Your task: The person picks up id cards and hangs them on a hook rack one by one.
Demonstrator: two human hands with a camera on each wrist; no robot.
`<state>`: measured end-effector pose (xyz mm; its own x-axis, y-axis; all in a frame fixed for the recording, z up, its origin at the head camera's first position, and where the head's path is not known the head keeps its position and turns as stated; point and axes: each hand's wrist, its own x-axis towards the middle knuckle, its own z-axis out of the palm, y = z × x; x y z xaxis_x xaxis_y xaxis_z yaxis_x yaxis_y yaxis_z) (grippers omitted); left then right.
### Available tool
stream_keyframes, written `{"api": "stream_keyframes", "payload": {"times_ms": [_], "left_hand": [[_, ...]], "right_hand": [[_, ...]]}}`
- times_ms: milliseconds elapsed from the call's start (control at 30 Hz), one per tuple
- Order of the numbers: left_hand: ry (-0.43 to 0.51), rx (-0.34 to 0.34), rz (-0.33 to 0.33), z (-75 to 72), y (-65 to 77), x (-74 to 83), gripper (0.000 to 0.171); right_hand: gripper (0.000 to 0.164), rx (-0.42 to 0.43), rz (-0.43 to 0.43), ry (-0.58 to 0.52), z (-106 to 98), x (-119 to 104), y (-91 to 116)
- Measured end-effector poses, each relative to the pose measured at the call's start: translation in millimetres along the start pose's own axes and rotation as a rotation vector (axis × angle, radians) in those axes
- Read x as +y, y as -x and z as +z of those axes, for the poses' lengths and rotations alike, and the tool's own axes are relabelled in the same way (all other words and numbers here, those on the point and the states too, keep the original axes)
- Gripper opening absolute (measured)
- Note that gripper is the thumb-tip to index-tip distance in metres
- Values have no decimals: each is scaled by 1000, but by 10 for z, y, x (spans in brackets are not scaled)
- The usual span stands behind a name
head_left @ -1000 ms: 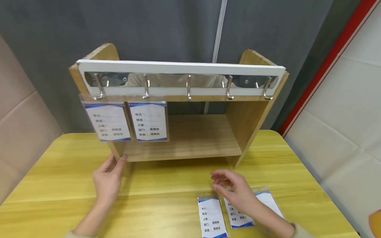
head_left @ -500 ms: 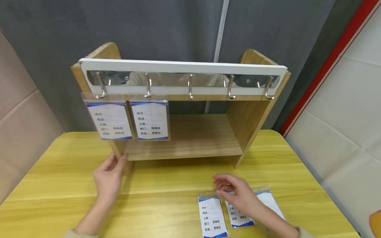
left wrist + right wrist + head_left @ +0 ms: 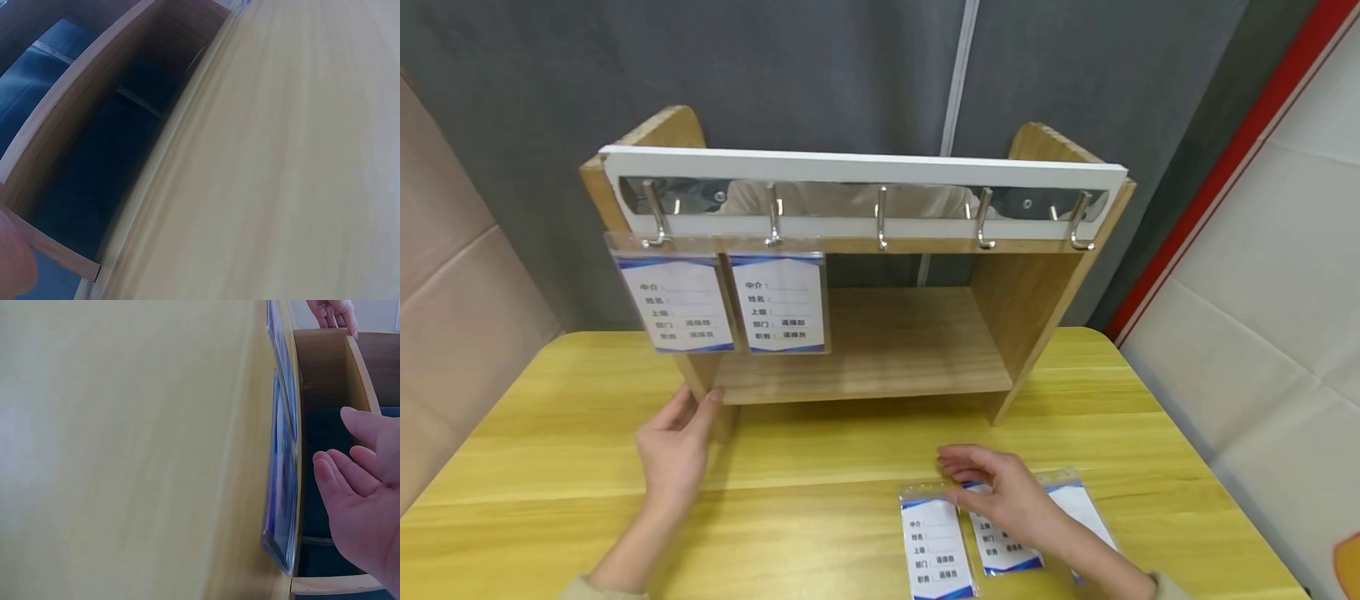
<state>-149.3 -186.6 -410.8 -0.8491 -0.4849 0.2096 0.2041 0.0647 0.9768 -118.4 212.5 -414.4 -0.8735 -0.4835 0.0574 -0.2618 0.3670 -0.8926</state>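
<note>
My left hand (image 3: 673, 450) grips the lower front corner of the wooden shelf's (image 3: 865, 337) left side panel, thumb on the front edge. In the left wrist view only a fingertip (image 3: 14, 265) shows beside the panel. Over the table my right hand (image 3: 1003, 496) is held with loosely bent fingers and nothing between them. Beneath it lie clear-sleeved name badges: one on the left (image 3: 936, 550), a middle badge (image 3: 1000, 546) partly covered by the hand, and a right badge (image 3: 1082, 510) partly behind the wrist. Its thumb overlaps the left badge's top corner.
A white rail (image 3: 865, 167) with several metal hooks (image 3: 882, 218) runs across the shelf's top front. Two badges hang at its left end, an outer badge (image 3: 679, 308) and an inner badge (image 3: 780, 307). Behind the yellow wooden table (image 3: 790, 533) stands a grey partition (image 3: 820, 75).
My right hand has lowered slightly toward the badges, its thumb coming over the left badge's top corner. The left hand keeps its place on the shelf.
</note>
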Motion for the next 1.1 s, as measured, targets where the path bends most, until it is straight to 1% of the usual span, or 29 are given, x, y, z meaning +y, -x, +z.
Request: {"api": "stream_keyframes", "payload": {"times_ms": [233,400,533,633,767,967,1100], "left_hand": [[-3,5,-3,-16,-6,0,40],[-22,4,12,-14,-8,-8,40],[-9,2,24,2,-6,-10,40],[0,-1,17,12,-1,-1,41],[11,3,2,14,6,13,41],[24,9,1,13,5,15,41],[17,8,-3,10,4,17,41]], "right_hand": [[53,-10,20,29,-15,24,-2],[54,-1,58,45,-20,31,0],[57,-11,95,58,-30,40,-1],[59,-19,110,69,-37,50,-6],[60,-25,111,105,-38,51,-17],[59,-28,103,203,-27,46,-35],[60,-27,106,218,-21,52,-49]]}}
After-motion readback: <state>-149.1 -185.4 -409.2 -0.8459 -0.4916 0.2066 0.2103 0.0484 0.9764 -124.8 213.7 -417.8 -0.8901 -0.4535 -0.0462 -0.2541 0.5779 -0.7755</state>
